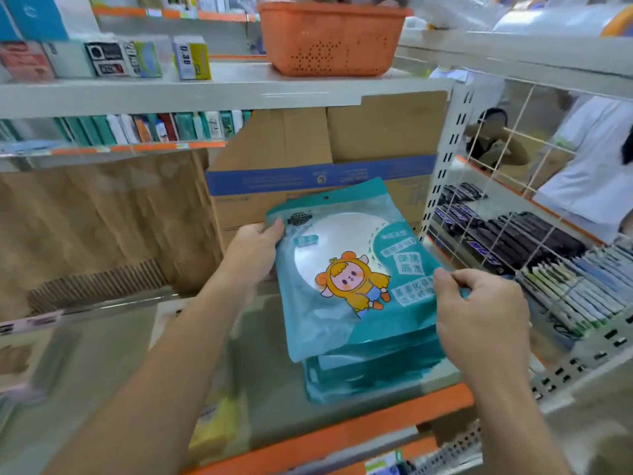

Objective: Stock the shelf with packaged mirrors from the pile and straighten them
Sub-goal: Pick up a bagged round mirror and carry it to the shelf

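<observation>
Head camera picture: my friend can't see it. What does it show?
A left hand and a right hand hold a teal packaged mirror over a stack of matching packs on a shelf. A cardboard box stands behind; an orange basket sits above.

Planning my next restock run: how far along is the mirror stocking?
Done: a stack of packets already lies on the shelf. In hand: the left hand and right hand grip a mirror packet, tilted above that stack. Left: laying it down and squaring the uneven stack. No supply pile shows, so the remaining count is unknown.
</observation>
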